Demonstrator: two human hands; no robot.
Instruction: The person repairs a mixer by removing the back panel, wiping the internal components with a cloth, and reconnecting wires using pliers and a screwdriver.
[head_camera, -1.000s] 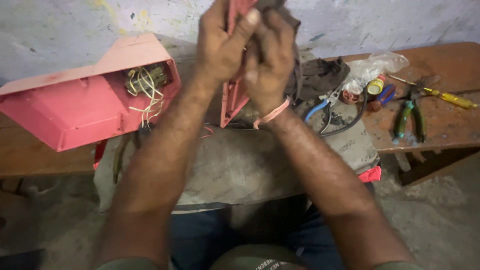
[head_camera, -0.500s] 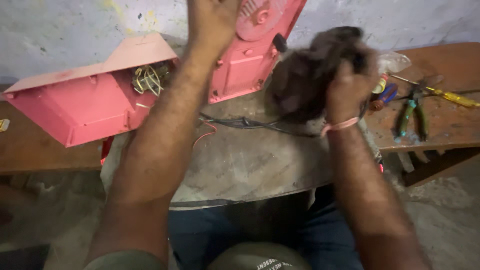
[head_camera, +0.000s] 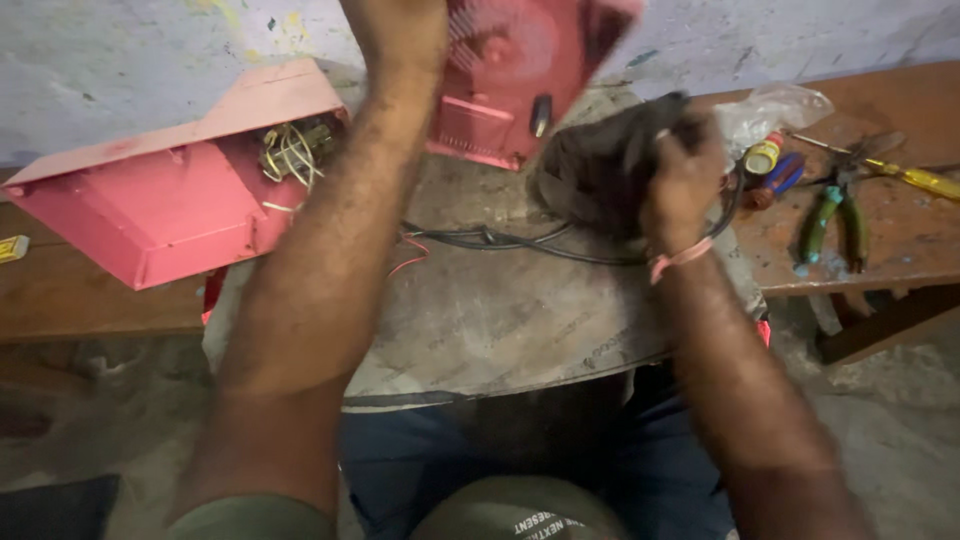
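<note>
Up near the top edge, the left hand (head_camera: 400, 35) clamps the red fan housing (head_camera: 520, 75) and holds it tilted above the round board (head_camera: 500, 310). The right hand (head_camera: 685, 175) is closed on a dark rag (head_camera: 600, 165) just beside the housing's lower corner. Black cable (head_camera: 500, 240) trails beneath; a swing could snag it and drag the pliers (head_camera: 835, 215) or yellow-handled screwdriver (head_camera: 915, 178) off the bench. Loose wires (head_camera: 290, 155) in the open red casing (head_camera: 170, 200) might catch too.
</note>
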